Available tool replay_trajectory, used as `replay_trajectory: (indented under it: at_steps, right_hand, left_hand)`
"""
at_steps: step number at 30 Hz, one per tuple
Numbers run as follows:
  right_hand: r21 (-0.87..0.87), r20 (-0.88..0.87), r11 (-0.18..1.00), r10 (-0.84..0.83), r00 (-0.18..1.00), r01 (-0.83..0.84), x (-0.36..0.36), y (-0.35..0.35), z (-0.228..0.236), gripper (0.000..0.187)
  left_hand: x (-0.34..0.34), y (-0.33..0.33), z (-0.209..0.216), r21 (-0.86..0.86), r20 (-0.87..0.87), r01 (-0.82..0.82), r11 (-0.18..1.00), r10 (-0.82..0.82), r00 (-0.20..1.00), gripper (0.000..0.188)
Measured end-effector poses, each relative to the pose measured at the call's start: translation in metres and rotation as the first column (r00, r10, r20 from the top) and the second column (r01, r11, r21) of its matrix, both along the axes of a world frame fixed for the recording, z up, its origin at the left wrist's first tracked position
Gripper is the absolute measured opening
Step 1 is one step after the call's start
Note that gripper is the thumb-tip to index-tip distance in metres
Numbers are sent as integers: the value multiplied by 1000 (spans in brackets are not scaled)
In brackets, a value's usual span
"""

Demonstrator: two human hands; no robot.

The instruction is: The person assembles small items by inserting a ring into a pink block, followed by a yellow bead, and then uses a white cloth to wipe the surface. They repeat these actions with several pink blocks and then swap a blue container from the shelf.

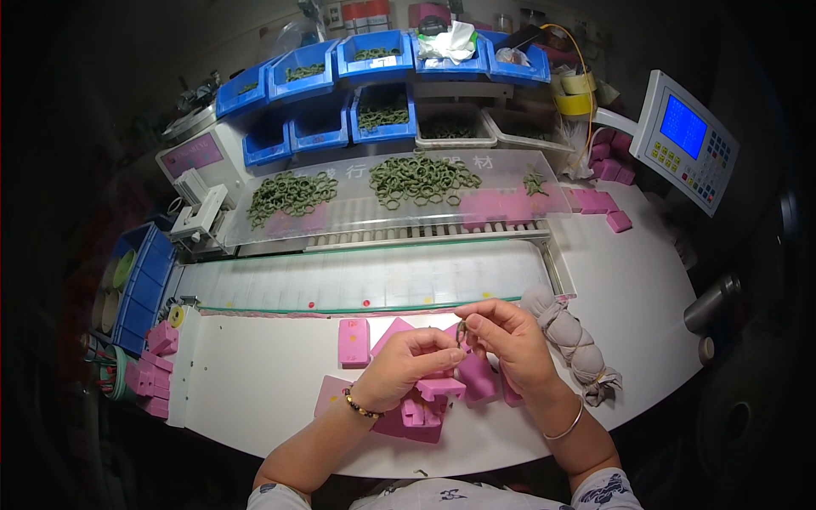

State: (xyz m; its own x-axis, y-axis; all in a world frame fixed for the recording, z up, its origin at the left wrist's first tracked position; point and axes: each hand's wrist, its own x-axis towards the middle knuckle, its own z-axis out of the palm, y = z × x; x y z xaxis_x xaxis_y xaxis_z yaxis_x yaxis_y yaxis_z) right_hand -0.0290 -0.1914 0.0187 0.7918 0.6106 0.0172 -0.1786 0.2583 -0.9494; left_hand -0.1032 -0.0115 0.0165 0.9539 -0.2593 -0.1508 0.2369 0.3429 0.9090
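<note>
Head camera view, clock directions taken from its centre: a blue bin (151, 289) stands on edge at 9 o'clock, with pink blocks (155, 374) stacked just below it at 8. Green rings (289, 197) lie heaped at 10 o'clock on a clear sheet (348, 217). Toward 6, an upright-lying pink slab (354, 342) rests near the left hand (410, 364), whose thumb and fingertips are pinched on a small green piece (461, 334), its exact shape hard to tell, at 5 o'clock. Pink notched blocks (423, 411) sit below that hand. A second ring heap (421, 180) spreads at 12. The right hand (517, 347), between 4 and 5, grips the same piece between thumb and fingers. A tied grey cloth bundle (576, 340) lies at 4; a control panel (687, 140) with a blue screen tilts at 2.
</note>
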Motion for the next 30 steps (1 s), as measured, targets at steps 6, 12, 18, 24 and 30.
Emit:
replay_trajectory:
  at_steps: [6, 12, 18, 24, 30]
  right_hand:
    - [3, -75, 1000, -20, 997, 20, -1, 1, 3, 24]
    - [16, -85, 999, 43, 995, -42, -1, -1, 3, 23]
    - [-61, 59, 997, 50, 997, -46, -6, -1, 7, 23]
    - [-61, 390, 998, 13, 921, 11, -4, 2, 0, 18]
    - [-76, 376, 997, 10, 927, 21, -6, 3, 0, 15]
  left_hand:
    - [-1, -2, 2, 25, 40, -85, 996, 84, 996, 13]
    - [-3, -7, -1, 162, 99, -189, 968, 175, 980, 12]
    - [-5, -10, -4, 330, 259, -292, 898, 212, 942, 9]
    - [-3, -9, -6, 418, 569, -498, 759, 209, 796, 12]
    - [-4, -7, -2, 432, 612, -505, 747, 169, 772, 13]
